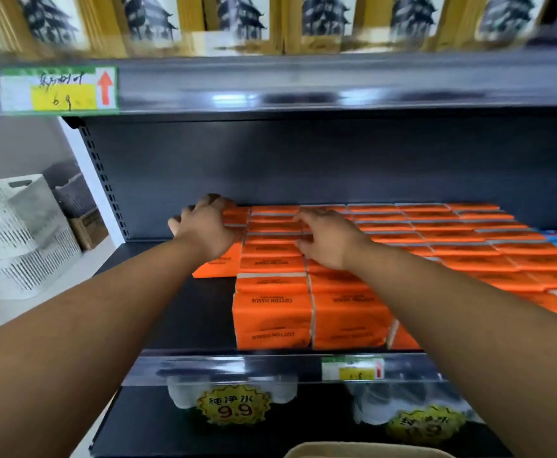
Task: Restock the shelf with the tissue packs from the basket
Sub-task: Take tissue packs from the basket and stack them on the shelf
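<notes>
Dark shelf (204,315), stacked white baskets (22,233) beside it on the left. Left hand (204,226) grips the end packs (272,312), which stand six columns across, too many to count. Right hand (330,241) curls onto them; whether it grips, I cannot tell.

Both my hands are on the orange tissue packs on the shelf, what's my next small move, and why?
Probably stand the leaning pack upright with your left hand, flush with the orange tissue packs: it slants beside their upright rows, and your right hand rests on them.
</notes>
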Demonstrator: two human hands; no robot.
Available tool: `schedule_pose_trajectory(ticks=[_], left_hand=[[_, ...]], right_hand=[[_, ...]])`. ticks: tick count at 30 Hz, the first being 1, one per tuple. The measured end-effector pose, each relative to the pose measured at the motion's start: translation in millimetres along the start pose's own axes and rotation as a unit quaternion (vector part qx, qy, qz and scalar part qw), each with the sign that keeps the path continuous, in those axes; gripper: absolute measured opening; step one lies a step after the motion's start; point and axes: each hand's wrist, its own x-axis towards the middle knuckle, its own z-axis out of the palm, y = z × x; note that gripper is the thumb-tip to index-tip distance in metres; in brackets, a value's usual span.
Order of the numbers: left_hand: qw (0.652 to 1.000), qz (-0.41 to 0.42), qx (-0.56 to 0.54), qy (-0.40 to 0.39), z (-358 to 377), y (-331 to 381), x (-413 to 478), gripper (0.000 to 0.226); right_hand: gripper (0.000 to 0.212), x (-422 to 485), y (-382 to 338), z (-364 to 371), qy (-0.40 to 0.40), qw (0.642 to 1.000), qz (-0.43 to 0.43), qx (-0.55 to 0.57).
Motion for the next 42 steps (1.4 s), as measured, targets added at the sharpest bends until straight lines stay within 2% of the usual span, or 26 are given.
schedule_pose_trajectory(ticks=[4,9,14,18,24,29,33,37,42], left_hand=[[0.998,0.053,0.04,-0.01,-10,34,-20,0.061],[0.987,0.155,0.022,-0.024,-3,92,-65,0.057],[0.964,0.26,0.01,-0.063,27,139,-128,0.05],[0.936,0.338,0.054,-0.087,57,163,-183,0.047],[0.941,0.303,0.033,-0.148,108,158,-230,0.051],[0.93,0.275,0.068,-0.236,154,141,-256,0.058],[0.904,0.28,0.106,-0.304,189,128,-278,0.057],[0.896,0.246,0.103,-0.355,221,117,-295,0.056],[0.876,0.194,0.11,-0.427,264,90,-326,0.061]], right_hand=[[0.062,-41,29,-29,0.007,1.0,0.026,-0.009],[0.058,-91,57,-48,0.034,0.999,0.028,-0.006],[0.049,-153,69,-45,0.05,0.999,0.0,-0.003],[0.052,-204,78,-28,0.023,0.999,0.0,0.028],[0.048,-261,96,16,-0.001,1.0,0.017,0.022],[0.047,-290,101,63,-0.048,0.998,0.028,0.026],[0.048,-310,104,103,-0.126,0.992,0.031,0.009],[0.05,-326,106,139,-0.208,0.976,0.06,0.007],[0.052,-346,103,202,-0.322,0.936,0.13,0.06]])
